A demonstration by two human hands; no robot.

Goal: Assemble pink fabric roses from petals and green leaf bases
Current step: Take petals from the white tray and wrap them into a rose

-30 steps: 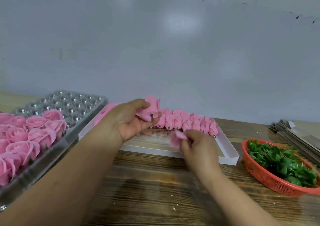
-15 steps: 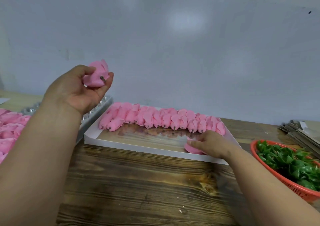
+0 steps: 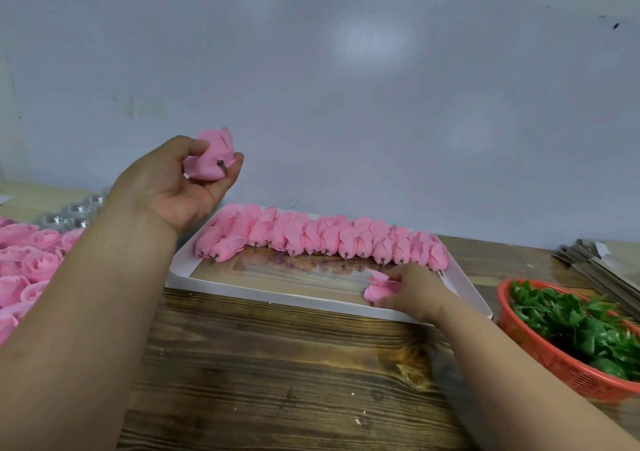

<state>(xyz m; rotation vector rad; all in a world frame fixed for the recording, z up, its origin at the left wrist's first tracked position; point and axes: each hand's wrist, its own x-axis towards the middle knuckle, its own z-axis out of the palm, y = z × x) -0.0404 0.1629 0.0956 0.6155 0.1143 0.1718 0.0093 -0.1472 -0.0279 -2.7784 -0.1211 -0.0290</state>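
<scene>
The left hand (image 3: pixel 180 187) is still gripping a pink rosebud (image 3: pixel 210 158) raised above the table (image 3: pixel 277 364), much as half a second ago. The right hand (image 3: pixel 412 291) is still resting in the white tray (image 3: pixel 263 295), fingers now curling onto loose petals (image 3: pixel 377 286) just below the row of buds (image 3: pixel 322 236). The orange basket (image 3: pixel 540 357) of green leaves (image 3: pixel 571 322) is sitting at right, untouched.

Craft workshop, rose trays (image 3: pixel 31 263), leaf basket (image 3: pixel 554 364)
</scene>
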